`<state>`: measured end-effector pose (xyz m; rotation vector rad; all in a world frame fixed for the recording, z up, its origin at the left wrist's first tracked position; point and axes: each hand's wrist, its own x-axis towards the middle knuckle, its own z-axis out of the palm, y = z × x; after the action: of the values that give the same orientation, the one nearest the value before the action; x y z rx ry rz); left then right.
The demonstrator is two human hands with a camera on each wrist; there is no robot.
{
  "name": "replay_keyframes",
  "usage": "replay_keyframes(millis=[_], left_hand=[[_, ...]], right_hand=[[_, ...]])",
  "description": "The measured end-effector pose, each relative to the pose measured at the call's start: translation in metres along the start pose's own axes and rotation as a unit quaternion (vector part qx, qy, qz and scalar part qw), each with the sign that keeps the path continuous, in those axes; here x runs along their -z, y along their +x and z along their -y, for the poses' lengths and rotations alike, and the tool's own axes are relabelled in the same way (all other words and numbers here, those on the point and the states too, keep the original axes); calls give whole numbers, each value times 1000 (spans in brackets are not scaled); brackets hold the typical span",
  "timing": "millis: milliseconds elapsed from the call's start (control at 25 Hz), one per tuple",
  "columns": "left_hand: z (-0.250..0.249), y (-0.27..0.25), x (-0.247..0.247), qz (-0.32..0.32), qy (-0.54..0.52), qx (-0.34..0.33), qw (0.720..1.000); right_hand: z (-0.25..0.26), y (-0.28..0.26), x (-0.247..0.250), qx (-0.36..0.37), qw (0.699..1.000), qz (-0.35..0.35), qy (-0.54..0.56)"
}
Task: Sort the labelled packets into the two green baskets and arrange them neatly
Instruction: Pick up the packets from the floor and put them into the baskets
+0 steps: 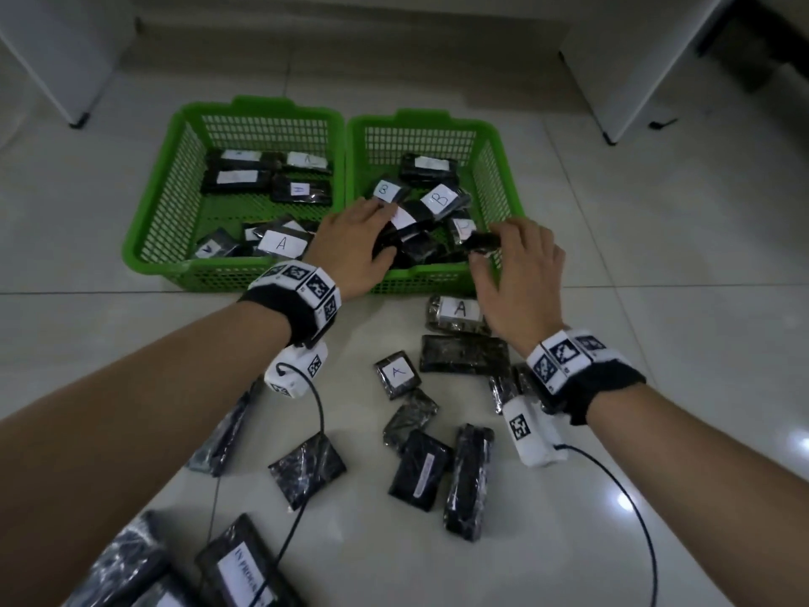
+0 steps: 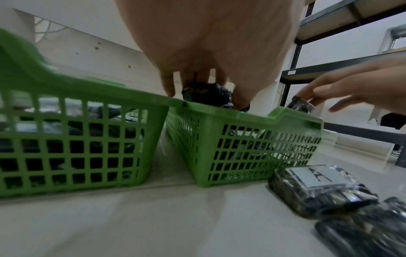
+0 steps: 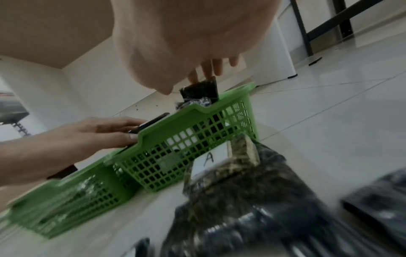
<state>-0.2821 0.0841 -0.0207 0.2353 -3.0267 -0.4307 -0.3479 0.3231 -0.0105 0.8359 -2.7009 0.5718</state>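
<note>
From the head cam, two green baskets sit side by side on the tiled floor: left basket (image 1: 153, 238) has packets marked A, right basket (image 1: 494, 168) has B ones. Left hand (image 1: 354, 243) grips a black packet (image 1: 405, 238) inside the right basket; right hand (image 1: 521, 273) pinches a small black packet (image 1: 483, 242) over its near right corner. Loose packets, some marked A (image 1: 457, 311), lie on the floor in front.

Left wrist cam: fingers (image 2: 168, 85) curl onto the dark packet (image 2: 206, 93) above the rim.

Right wrist cam: fingertips (image 3: 193, 76) pinch the small packet (image 3: 199, 92) upright just over the basket edge (image 3: 197, 111).
</note>
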Motion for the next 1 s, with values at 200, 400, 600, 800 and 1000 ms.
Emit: replay_keyframes(millis=[200,400,600,800,1000], left_hand=[[-20,-44,-8,-82,25,-27,996],[-38,-102,-32,-43,-75,-156,984],[-26,-128,-63,134,-41,-150,979],[-32,-128,-66,110,69,-121,984],[-24,-129,-61,33,-104,-50,993]], right_hand=[[-2,-59,1,131,986,92,38],[-20,-83,-10,120,959,248,-70],[-15,-84,-10,143,963,206,-96],[-12,-77,2,-20,977,197,79],[-5,-62,20,-167,915,222,294]])
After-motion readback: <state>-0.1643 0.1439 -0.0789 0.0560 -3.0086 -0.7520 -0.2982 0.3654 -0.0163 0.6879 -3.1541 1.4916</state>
